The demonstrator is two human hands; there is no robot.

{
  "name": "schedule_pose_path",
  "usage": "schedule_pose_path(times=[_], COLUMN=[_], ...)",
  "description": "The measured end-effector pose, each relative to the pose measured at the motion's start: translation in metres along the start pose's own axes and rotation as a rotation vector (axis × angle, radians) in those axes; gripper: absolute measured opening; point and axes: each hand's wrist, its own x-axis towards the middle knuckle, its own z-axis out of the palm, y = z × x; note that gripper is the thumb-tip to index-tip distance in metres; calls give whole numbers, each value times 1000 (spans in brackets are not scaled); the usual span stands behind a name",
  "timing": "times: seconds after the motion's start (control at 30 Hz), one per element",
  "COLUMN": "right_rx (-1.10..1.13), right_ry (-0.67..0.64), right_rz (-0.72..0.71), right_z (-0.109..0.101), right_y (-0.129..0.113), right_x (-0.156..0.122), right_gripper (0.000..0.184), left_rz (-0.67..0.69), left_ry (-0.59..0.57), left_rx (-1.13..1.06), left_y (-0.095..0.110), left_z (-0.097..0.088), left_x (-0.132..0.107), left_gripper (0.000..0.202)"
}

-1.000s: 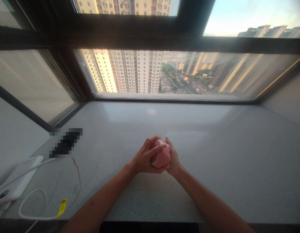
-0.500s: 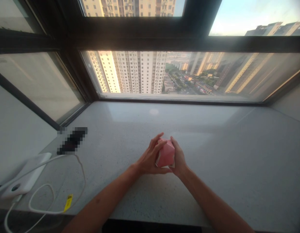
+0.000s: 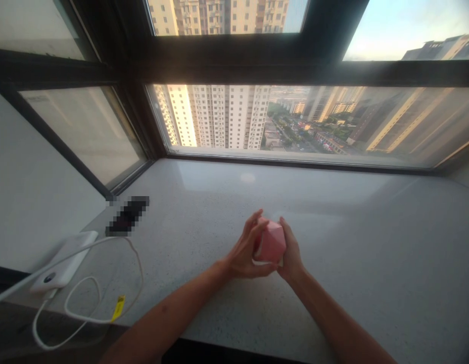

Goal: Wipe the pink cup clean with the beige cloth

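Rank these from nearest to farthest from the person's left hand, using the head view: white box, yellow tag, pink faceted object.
1. Pink faceted object: held between the left hand and right hand.
2. Yellow tag: to the left, lower in the picture.
3. White box: farthest left of the three.

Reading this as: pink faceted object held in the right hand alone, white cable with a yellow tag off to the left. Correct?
Not quite: the head view shows both hands on the pink faceted object, the left hand on its left side, the right hand on its right. White cable with yellow tag off to the left: correct.
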Motion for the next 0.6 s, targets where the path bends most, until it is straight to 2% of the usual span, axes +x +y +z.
schedule_pose_path(times=[0.07, 0.1, 0.17, 0.23, 0.3, 0.37, 0.43, 0.47, 0.5, 0.53, 0.6], right_rx=[35, -13, -195, -394, -464, -342, -143, -67, -35, -58, -226], right_ry=[-29, -4, 73, 96, 81, 85, 56, 35, 28, 34, 65], right_rz=[65, 11, -217, -422, -448, -307, -92, -16, 4, -36, -251], right_z=[1, 1, -1, -3, -4, -3, -1, 0, 0, 0, -2], right_y=[1, 2, 6, 9, 9, 5, 3, 2, 3, 4, 7], right_x=[0, -2, -7, -10, -8, -4, 1, 2, 2, 1, -3], right_gripper=[56, 58, 62, 68, 67, 62, 58, 58, 58, 58, 59], left_rz=[55, 26, -114, -305, -419, -336, -116, -13, 52, 65, -56], left_ry=[5, 24, 74, 92, 77, 39, -5, -14, -8, 12, 55], left_rx=[85, 42, -189, -454, -526, -347, -92, 3, 50, 41, -134], left_y=[-1, 0, 2, 4, 2, -2, -6, -7, -7, -6, 0], left_z=[2, 4, 11, 16, 15, 10, 4, 2, 2, 3, 7], left_x=[0, 0, -1, -2, -3, -2, -2, -2, -2, -2, -3], left_gripper=[109, 103, 92, 82, 81, 96, 119, 123, 120, 112, 93])
